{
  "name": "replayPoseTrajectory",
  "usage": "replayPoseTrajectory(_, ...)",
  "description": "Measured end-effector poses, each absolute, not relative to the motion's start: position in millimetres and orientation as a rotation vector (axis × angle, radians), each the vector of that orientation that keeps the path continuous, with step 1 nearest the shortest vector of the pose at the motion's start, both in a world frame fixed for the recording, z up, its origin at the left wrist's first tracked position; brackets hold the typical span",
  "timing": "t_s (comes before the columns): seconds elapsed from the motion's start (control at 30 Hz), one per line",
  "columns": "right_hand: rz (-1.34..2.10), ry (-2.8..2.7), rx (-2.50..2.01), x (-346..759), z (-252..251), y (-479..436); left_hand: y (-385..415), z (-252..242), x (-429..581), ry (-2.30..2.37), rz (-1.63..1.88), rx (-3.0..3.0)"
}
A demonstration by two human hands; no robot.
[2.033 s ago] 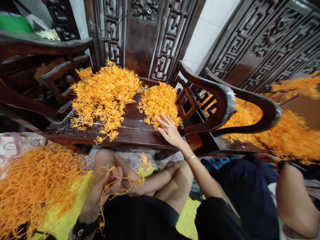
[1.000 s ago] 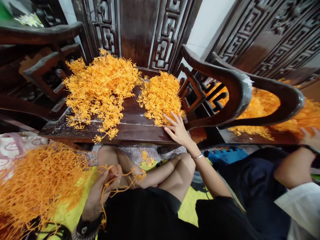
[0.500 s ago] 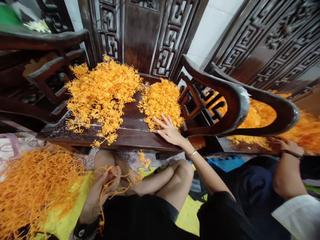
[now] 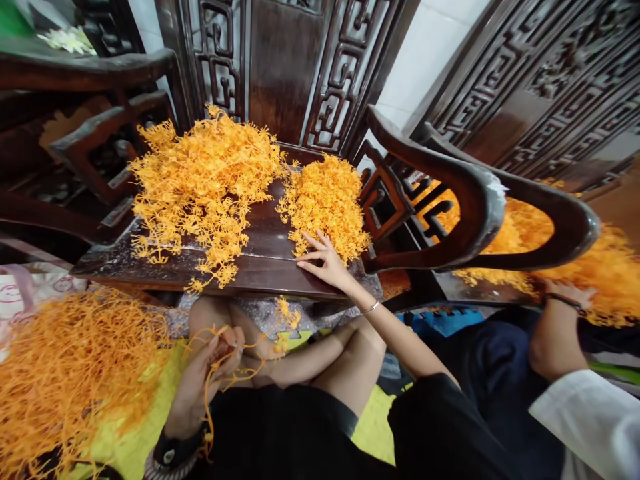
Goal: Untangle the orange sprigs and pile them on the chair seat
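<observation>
My left hand (image 4: 223, 357) is closed over my lap around orange stringy stems (image 4: 210, 393), whose thin ends stick out on both sides. My right hand (image 4: 326, 265) is at the front edge of a compact pile of orange flower-like pieces (image 4: 327, 200), palm down with its fingers apart. The fingertips reach the near side of that pile, and I see nothing gripped. Left of it on the dark wooden seat (image 4: 270, 233) spreads a larger, looser heap of similar pieces (image 4: 205, 173), trailing over the front.
A big tangle of orange stems (image 4: 75, 373) lies on the left, beside a printed bag (image 4: 50, 287). Curved wooden armrests (image 4: 450, 200) flank the seat. At the right, another person's hand (image 4: 567, 293) touches further orange heaps (image 4: 610, 280). Yellow matting (image 4: 373, 427) covers the floor.
My right hand has drawn slightly back toward me and left, its thumb and fingers closer together. My left hand has barely moved. The other person's hand has shifted left.
</observation>
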State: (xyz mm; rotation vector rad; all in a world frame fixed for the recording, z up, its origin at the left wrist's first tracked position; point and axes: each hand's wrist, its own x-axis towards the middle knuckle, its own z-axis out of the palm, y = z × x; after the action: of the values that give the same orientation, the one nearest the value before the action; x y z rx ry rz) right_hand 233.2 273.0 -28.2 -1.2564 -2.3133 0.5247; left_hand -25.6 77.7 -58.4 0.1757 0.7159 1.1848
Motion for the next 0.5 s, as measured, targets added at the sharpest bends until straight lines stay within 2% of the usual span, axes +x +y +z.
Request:
replayPoseTrajectory(0.23, 0.546, -2.14, -1.404, 216, -33, 278, 80, -58, -26, 0.646, 1.169, 0.266)
replayPoseTrajectory(0.5, 0.349, -1.987, -1.305, 224, -28, 274, 74, -58, -27, 0.811, 1.133, 0.088)
